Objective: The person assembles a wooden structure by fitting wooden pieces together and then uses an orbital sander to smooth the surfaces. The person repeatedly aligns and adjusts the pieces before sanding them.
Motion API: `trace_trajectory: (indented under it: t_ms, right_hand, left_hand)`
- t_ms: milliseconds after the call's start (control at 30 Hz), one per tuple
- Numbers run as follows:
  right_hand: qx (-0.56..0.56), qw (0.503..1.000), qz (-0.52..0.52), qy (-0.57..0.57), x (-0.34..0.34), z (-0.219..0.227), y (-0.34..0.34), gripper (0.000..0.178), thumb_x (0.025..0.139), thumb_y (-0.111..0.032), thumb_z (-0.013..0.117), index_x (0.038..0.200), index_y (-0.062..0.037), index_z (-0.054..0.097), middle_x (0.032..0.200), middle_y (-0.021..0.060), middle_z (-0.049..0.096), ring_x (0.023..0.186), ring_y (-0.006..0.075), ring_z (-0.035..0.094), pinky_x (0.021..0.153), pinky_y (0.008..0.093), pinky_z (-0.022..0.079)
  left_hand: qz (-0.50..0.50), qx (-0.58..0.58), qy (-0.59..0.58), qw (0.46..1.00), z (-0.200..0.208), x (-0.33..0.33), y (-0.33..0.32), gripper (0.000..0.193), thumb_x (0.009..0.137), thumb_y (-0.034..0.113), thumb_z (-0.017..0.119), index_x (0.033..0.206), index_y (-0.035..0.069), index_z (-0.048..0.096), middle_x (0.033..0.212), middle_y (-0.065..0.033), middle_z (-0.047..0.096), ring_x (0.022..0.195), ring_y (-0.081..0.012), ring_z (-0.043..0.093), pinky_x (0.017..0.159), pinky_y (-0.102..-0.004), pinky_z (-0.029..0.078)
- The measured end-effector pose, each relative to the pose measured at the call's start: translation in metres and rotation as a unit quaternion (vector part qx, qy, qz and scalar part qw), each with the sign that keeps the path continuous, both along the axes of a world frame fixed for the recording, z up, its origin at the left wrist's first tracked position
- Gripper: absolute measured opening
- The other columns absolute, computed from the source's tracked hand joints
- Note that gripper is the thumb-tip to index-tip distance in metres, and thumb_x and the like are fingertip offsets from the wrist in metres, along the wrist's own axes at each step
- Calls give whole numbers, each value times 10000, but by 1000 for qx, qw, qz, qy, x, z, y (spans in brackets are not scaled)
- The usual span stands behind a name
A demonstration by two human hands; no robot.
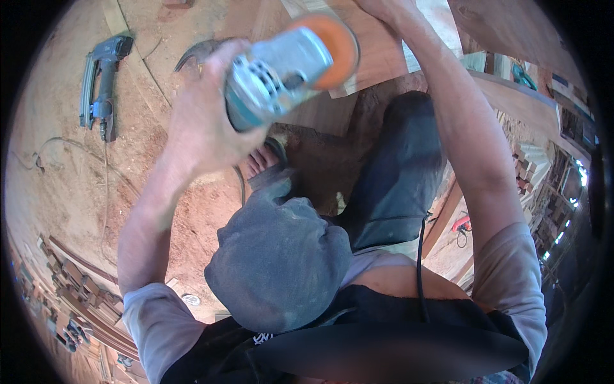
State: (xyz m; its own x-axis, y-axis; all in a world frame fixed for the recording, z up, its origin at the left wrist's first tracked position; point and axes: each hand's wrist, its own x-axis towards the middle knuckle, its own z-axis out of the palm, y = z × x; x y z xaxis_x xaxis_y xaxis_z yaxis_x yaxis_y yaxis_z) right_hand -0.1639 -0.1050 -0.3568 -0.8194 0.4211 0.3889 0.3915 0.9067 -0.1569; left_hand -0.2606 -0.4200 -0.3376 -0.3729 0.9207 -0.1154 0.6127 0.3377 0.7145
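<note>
My left hand (214, 115) is wrapped round the body of an angle grinder (268, 77), a teal and silver tool with an orange disc (336, 51) at its far end. Motion blurs the tool and the hand a little. The disc is over the edge of a brown wooden panel (377, 54), and I cannot tell whether it touches. At the top edge my right hand (387, 8) rests at the panel's far part, its fingers cut off by the picture's rim. Partly behind my left hand lies a claw hammer (198, 54).
A nail gun (102, 86) with a hose lies on the dusty floor at left. Wood strips (80, 285) are piled at lower left, and more cut pieces (531, 166) are stacked at right. My bent knee (409, 141) and foot (262, 157) are close below the panel.
</note>
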Motion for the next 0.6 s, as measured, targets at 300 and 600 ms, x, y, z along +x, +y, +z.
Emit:
trace_trajectory:
  t_ms: [300, 600]
  right_hand:
    - [8, 1000, 1, 3, 2, -2, 1, 317, 1040, -385, 592, 1146, -103, 690, 1215, 153, 657, 1227, 359, 593, 1057, 547, 375]
    - [-38, 999, -3, -10, -1, 2, 0, 320, 1038, -375, 602, 1152, -102, 726, 1228, 134, 669, 1241, 342, 593, 1091, 519, 368]
  left_hand:
    - [7, 90, 35, 995, 0, 0, 5, 1002, 736, 185, 904, 1560, 40, 353, 1297, -274, 672, 1092, -430, 754, 979, -501, 613]
    - [45, 95, 8, 994, -25, -32, 5, 943, 739, 212, 881, 1538, 73, 401, 1341, -267, 666, 1210, -426, 705, 1049, -493, 560]
